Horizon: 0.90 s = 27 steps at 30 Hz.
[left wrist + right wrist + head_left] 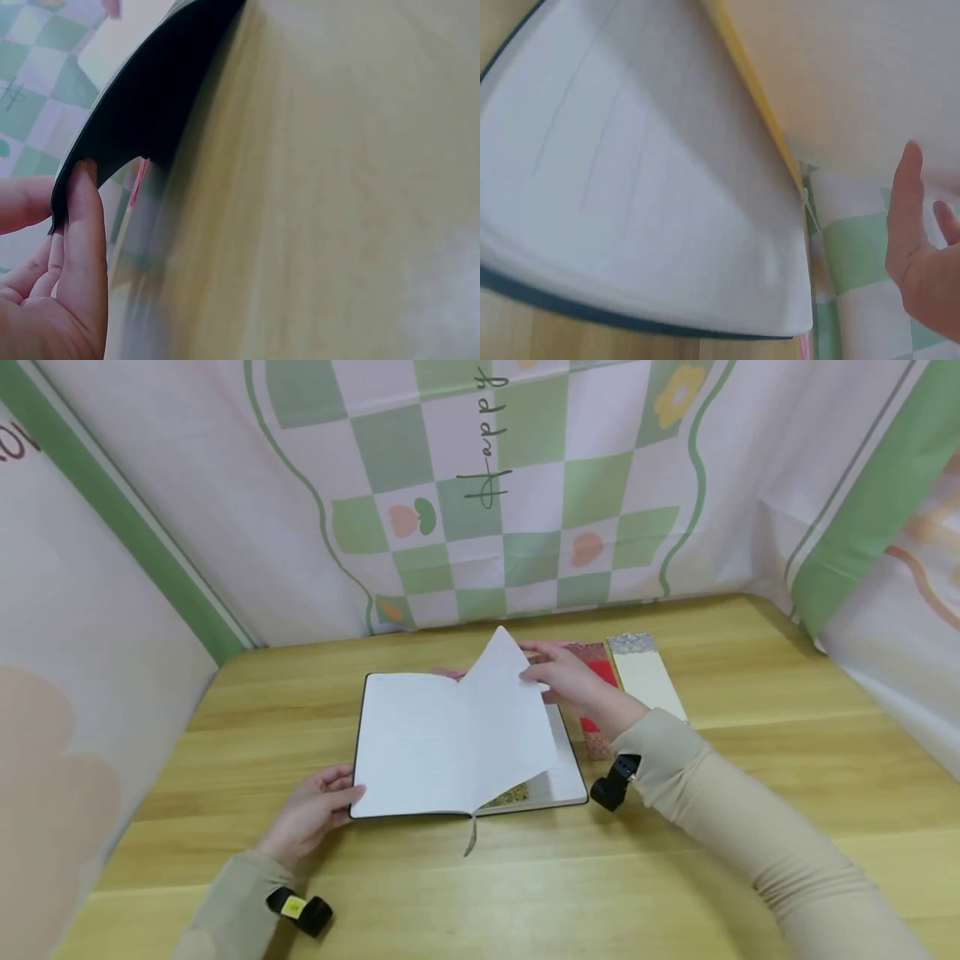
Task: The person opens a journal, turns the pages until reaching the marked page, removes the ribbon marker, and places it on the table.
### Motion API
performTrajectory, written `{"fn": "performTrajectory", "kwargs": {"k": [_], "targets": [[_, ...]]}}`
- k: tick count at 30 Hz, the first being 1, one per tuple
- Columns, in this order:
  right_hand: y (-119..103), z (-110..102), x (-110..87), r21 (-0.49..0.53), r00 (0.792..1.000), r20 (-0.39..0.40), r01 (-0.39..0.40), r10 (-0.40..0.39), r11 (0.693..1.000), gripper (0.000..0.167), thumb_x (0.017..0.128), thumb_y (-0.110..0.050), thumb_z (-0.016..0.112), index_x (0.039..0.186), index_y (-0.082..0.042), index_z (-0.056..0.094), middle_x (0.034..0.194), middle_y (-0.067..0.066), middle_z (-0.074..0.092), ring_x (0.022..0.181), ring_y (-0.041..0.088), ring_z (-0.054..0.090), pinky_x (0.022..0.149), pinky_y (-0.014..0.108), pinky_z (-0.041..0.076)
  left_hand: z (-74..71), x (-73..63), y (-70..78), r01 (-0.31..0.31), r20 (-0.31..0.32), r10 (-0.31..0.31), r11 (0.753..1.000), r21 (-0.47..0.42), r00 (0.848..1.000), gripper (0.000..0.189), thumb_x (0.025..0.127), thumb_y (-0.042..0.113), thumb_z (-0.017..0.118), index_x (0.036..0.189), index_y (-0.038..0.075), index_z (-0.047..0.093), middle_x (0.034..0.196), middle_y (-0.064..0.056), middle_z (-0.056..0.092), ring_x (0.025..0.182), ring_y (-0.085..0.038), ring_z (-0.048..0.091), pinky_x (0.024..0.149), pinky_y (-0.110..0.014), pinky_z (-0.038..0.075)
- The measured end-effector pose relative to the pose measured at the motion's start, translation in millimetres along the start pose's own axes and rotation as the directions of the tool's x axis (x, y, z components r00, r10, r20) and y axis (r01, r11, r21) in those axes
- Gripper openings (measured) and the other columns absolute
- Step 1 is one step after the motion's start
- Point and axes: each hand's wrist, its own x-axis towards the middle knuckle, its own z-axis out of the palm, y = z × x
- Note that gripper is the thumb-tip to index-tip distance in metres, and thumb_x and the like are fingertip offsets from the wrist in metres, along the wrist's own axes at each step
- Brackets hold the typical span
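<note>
A notebook [412,743] with a dark cover lies spread on the table, its white pages facing up. At its lower left corner my left hand [311,810] pinches the cover and pages between thumb and fingers; in the left wrist view the dark cover [142,97] bends up from the table. My right hand [570,681] holds a raised page [510,718] by its outer edge, thumb on the near side. Under that page, a gold-patterned strip [513,795] shows near the spine. The right wrist view shows its yellow edge [757,97] over a lined page [652,187].
A ribbon [472,839] hangs from the notebook's spine. Right of the notebook lie a red strip [597,739] with patterned ends and a cream strip [648,681] with a silver patterned end, partly behind my right hand. Printed curtains [525,527] surround the wooden table [420,902].
</note>
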Motion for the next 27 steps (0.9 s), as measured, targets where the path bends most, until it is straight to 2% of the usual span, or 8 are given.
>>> {"fn": "performTrajectory", "kwargs": {"k": [3, 7, 10, 12, 15, 19, 23, 27], "targets": [[-2, 2, -1.2, 0.116, 0.998, 0.050, 0.030, -0.036, 0.993, 0.053, 0.098, -0.008, 0.041, 0.148, -0.008, 0.024, 0.113, 0.003, 0.053, 0.091, 0.011, 0.058, 0.076, 0.030, 0.052, 0.1, -0.2, 0.7, 0.002, -0.001, -0.002, 1.000, -0.005, 1.000, 0.044, 0.093, 0.004, 0.056, 0.131, -0.009, 0.038, 0.094, 0.007, 0.061, 0.081, -0.006, 0.061, 0.071, -0.023, 0.053], [-3, 10, -3.7, 0.154, 0.987, 0.140, 0.057, -0.079, 0.986, 0.050, 0.102, -0.017, 0.035, 0.148, -0.005, 0.021, 0.112, -0.001, 0.055, 0.093, 0.012, 0.056, 0.077, 0.032, 0.051, 0.2, -0.6, 1.7, 0.000, 0.002, 0.000, 1.000, -0.011, 1.000, 0.042, 0.093, 0.004, 0.056, 0.129, -0.008, 0.039, 0.094, 0.007, 0.061, 0.080, -0.005, 0.061, 0.071, -0.023, 0.053], [-3, 19, -6.1, 0.028, 0.976, 0.199, 0.082, -0.085, 0.996, 0.052, 0.103, -0.025, 0.033, 0.149, -0.007, 0.021, 0.129, 0.010, 0.049, 0.108, 0.020, 0.051, 0.087, 0.037, 0.050, 0.2, -1.2, 2.4, -0.002, 0.003, 0.002, 1.000, -0.014, 1.000, 0.041, 0.093, 0.004, 0.056, 0.128, -0.008, 0.039, 0.094, 0.007, 0.061, 0.080, -0.005, 0.061, 0.070, -0.022, 0.052], [-1, 27, -7.4, -0.111, 0.967, 0.236, 0.122, -0.093, 0.986, 0.052, 0.103, -0.029, 0.033, 0.149, -0.007, 0.023, 0.140, 0.016, 0.041, 0.119, 0.029, 0.047, 0.095, 0.043, 0.047, 0.3, -1.6, 2.6, -0.001, 0.005, 0.001, 1.000, -0.015, 1.000, 0.041, 0.093, 0.004, 0.056, 0.128, -0.008, 0.039, 0.094, 0.007, 0.061, 0.080, -0.005, 0.060, 0.070, -0.022, 0.052], [2, 39, -10.8, -0.374, 0.956, 0.273, 0.210, -0.109, 0.903, 0.051, 0.102, -0.031, 0.037, 0.148, -0.011, 0.030, 0.145, 0.016, 0.039, 0.128, 0.033, 0.042, 0.105, 0.050, 0.037, 0.6, -2.1, 2.3, 0.002, 0.002, -0.002, 1.000, -0.008, 1.000, 0.042, 0.093, 0.004, 0.056, 0.129, -0.008, 0.039, 0.094, 0.007, 0.060, 0.080, -0.005, 0.060, 0.070, -0.022, 0.052], [5, 53, -14.0, -0.599, 0.929, 0.346, 0.324, -0.128, 0.732, 0.050, 0.100, -0.033, 0.043, 0.147, -0.015, 0.034, 0.147, 0.012, 0.039, 0.134, 0.031, 0.037, 0.110, 0.050, 0.029, 1.0, -2.8, 1.7, 0.004, -0.002, -0.004, 1.000, 0.006, 1.000, 0.044, 0.093, 0.006, 0.056, 0.130, -0.008, 0.038, 0.095, 0.007, 0.060, 0.080, -0.005, 0.060, 0.070, -0.022, 0.052], [6, 62, -14.1, -0.660, 0.910, 0.402, 0.365, -0.102, 0.657, 0.054, 0.099, -0.037, 0.045, 0.148, -0.017, 0.033, 0.151, 0.008, 0.035, 0.140, 0.031, 0.027, 0.113, 0.050, 0.022, 1.2, -2.7, 2.0, 0.006, -0.009, -0.006, 1.000, 0.006, 1.000, 0.045, 0.093, 0.006, 0.056, 0.131, -0.008, 0.037, 0.095, 0.007, 0.060, 0.081, -0.005, 0.060, 0.070, -0.022, 0.052], [7, 69, -14.6, -0.694, 0.906, 0.416, 0.370, -0.075, 0.618, 0.055, 0.098, -0.039, 0.047, 0.148, -0.018, 0.033, 0.149, 0.009, 0.036, 0.138, 0.031, 0.029, 0.112, 0.050, 0.024, 1.0, -1.6, 2.3, 0.000, -0.006, 0.000, 1.000, 0.006, 1.000, 0.045, 0.094, 0.006, 0.056, 0.132, -0.008, 0.037, 0.095, 0.007, 0.060, 0.081, -0.005, 0.060, 0.070, -0.022, 0.052]]}}
